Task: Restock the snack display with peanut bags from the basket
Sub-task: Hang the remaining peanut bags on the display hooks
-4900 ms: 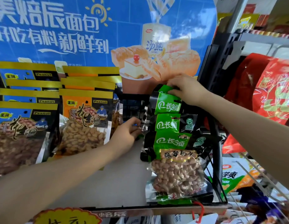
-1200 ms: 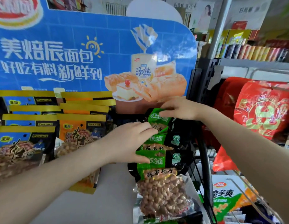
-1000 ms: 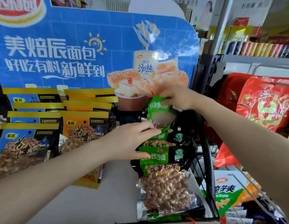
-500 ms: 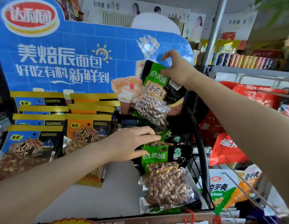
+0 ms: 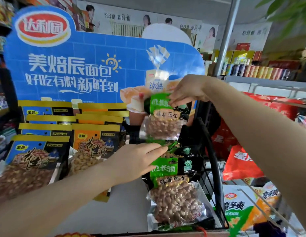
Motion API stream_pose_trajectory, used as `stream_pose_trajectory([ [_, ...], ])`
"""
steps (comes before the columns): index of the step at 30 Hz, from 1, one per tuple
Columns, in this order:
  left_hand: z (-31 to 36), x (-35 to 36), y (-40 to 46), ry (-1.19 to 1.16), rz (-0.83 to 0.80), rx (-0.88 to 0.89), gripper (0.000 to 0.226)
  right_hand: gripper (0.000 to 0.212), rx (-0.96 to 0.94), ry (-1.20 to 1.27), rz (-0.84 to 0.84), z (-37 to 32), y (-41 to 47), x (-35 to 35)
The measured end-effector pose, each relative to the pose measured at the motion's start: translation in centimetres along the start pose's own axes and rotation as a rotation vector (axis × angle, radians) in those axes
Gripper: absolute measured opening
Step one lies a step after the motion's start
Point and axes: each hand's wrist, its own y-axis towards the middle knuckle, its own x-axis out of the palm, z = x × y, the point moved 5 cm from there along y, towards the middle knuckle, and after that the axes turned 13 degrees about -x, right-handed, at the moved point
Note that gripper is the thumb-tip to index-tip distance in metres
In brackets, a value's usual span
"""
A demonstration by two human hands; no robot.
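My right hand (image 5: 186,90) pinches the green top of a peanut bag (image 5: 163,120) and holds it in the air above the row of green-topped peanut bags (image 5: 172,178) on the display shelf (image 5: 125,211). The bag hangs upright, its clear lower half full of peanuts. My left hand (image 5: 137,161) lies flat with straight fingers against the upper bags of that row. No basket is clearly in view.
Blue and orange peanut bags (image 5: 95,142) stand in rows at the left of the shelf. A blue bread poster (image 5: 90,69) forms the back. A black wire rack side (image 5: 215,165) borders the green row on the right, with red bags (image 5: 241,161) and snack packs beyond.
My right hand pulled one green bag up out of the back of the row, lifted it high, and has now lowered it somewhat. My left hand stayed pressed on the row.
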Motion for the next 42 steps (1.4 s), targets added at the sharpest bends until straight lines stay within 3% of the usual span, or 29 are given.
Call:
stream_pose_trajectory([
  [3, -0.7, 0.4, 0.8, -0.135, -0.122, -0.093, 0.067, 0.026, -0.059, -0.383, 0.011, 1.9, 2.0, 2.0],
  [6, -1.6, 1.6, 0.9, -0.37, -0.292, -0.297, 0.069, 0.025, -0.172, -0.757, 0.193, 2.5, 3.4, 1.3],
  [8, -2.2, 2.3, 1.0, -0.498, -0.324, -0.421, 0.073, 0.028, -0.232, -0.883, 0.233, 2.5, 3.6, 1.1],
  [13, -3.6, 3.4, 1.2, -0.759, -0.265, -0.679, 0.082, 0.024, -0.347, -0.901, 0.013, 3.5, 3.8, 3.1],
  [16, -3.5, 4.8, 0.7, -0.887, -0.363, -0.797, 0.09, 0.026, -0.347, -0.953, -0.209, 4.4, 3.7, 4.6],
  [18, -3.2, 5.7, 0.3, -1.12, -0.371, -0.918, 0.084, 0.025, -0.413, -0.977, -0.163, 4.2, 3.4, 4.7],
  [20, -3.2, 6.5, 0.0, -1.284, -0.35, -1.049, 0.058, 0.025, -0.416, -0.883, 0.023, 4.2, 3.2, 3.3],
  [24, -4.2, 7.0, 0.6, -1.149, -0.159, -1.004, 0.028, 0.025, -0.359, -0.787, 0.202, 5.1, 2.7, 1.7],
  [27, -5.3, 8.0, 1.4, -0.887, -0.09, -0.988, 0.03, 0.024, -0.331, -0.757, 0.255, 5.8, 2.9, 1.6],
  [29, -5.5, 9.0, 1.6, -0.828, -0.128, -0.977, 0.032, 0.022, -0.329, -0.63, 0.195, 6.5, 3.3, 1.7],
  [31, -5.7, 9.7, 1.7, -0.814, -0.184, -1.017, 0.033, 0.013, -0.323, -0.346, 0.125, 6.7, 2.6, 1.5],
  [33, -5.8, 9.6, 1.3, -0.783, -0.222, -1.049, 0.029, 0.017, -0.352, -0.125, 0.036, 6.7, 1.4, 1.1],
  [35, -5.7, 8.8, 1.1, -0.742, -0.242, -1.0, 0.032, 0.02, -0.368, -0.252, -0.115, 6.9, 0.3, 0.9],
  [38, -5.4, 7.3, 1.0, -0.614, -0.283, -0.882, 0.04, 0.019, -0.389, -0.735, -0.31, 7.9, -0.7, 2.2],
  [42, -5.6, 7.8, 0.5, -0.643, -0.344, -0.841, 0.03, 0.019, -0.472, -0.94, -0.272, 7.9, -1.1, 4.1],
])
